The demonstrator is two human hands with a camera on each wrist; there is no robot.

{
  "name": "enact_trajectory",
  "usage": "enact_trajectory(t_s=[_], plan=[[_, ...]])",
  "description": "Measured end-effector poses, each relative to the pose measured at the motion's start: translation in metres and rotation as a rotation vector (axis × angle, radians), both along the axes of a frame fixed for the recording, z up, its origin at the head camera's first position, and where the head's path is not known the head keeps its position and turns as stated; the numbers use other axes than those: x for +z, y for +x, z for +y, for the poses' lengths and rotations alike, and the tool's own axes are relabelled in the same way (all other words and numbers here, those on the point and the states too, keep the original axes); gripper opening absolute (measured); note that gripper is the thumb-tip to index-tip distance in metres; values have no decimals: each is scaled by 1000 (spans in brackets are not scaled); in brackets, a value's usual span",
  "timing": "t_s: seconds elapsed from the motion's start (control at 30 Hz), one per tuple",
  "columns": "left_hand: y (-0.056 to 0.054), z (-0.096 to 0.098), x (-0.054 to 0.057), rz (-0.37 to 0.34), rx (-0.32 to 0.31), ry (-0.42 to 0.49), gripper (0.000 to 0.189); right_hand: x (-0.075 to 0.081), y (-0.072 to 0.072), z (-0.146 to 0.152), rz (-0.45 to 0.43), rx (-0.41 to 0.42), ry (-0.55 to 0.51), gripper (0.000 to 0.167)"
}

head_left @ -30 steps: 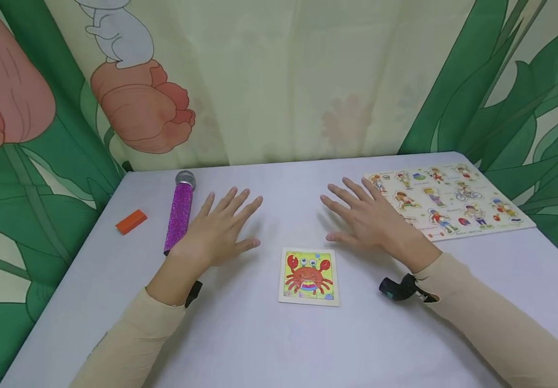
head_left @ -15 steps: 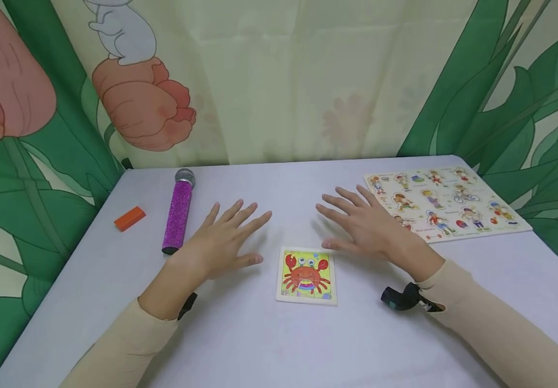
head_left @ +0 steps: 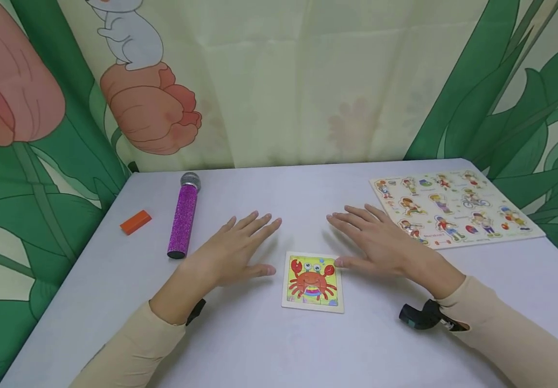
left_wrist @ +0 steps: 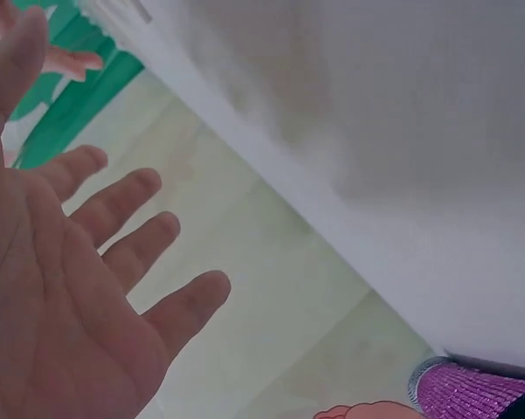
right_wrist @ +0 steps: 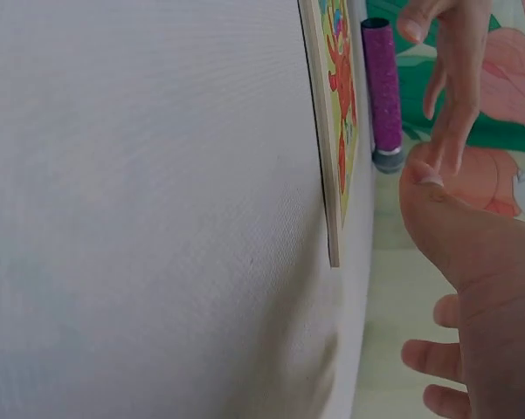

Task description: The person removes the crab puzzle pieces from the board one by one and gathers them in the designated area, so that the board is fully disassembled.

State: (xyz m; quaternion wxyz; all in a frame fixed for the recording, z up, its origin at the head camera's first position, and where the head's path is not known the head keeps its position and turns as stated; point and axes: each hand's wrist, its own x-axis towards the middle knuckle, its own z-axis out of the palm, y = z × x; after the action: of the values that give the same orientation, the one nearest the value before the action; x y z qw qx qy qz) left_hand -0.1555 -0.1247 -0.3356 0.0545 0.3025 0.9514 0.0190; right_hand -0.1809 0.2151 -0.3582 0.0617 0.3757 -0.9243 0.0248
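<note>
Between my hands a small square crab puzzle lies flat on the white table, its red crab picture framed in pale wood. My left hand hovers to the left of it, palm down with fingers spread and nothing held. In the left wrist view its palm and spread fingers show bare. To the right, my right hand is likewise spread palm down, its thumb tip overlapping the puzzle's upper right corner in the head view. In the right wrist view the thumb stands above the puzzle's surface, apart from it.
A purple glitter microphone lies left of my left hand, with an orange block farther left. At the back right rests a large picture board of children's figures, close behind my right hand. A printed curtain hangs behind the table's far edge.
Both hands have come nearer to me and lower, closing in on the crab puzzle from either side. The view has shifted slightly. The objects keep their places on the table.
</note>
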Motion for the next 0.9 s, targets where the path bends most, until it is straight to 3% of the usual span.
enact_trajectory(t_s=[0.2,0.43,0.67,0.9], plan=[[0,7,-7,-57,-9,43,94,-1,4,2,-62,-7,-24,90],[3,10,-17,-61,-11,3,94,-9,10,-2,-96,7,-47,90],[5,8,-17,-78,-6,-17,97,-15,13,-5,-167,10,-62,89],[5,10,-15,-72,-52,-53,89,-14,16,-7,-187,41,-73,88]])
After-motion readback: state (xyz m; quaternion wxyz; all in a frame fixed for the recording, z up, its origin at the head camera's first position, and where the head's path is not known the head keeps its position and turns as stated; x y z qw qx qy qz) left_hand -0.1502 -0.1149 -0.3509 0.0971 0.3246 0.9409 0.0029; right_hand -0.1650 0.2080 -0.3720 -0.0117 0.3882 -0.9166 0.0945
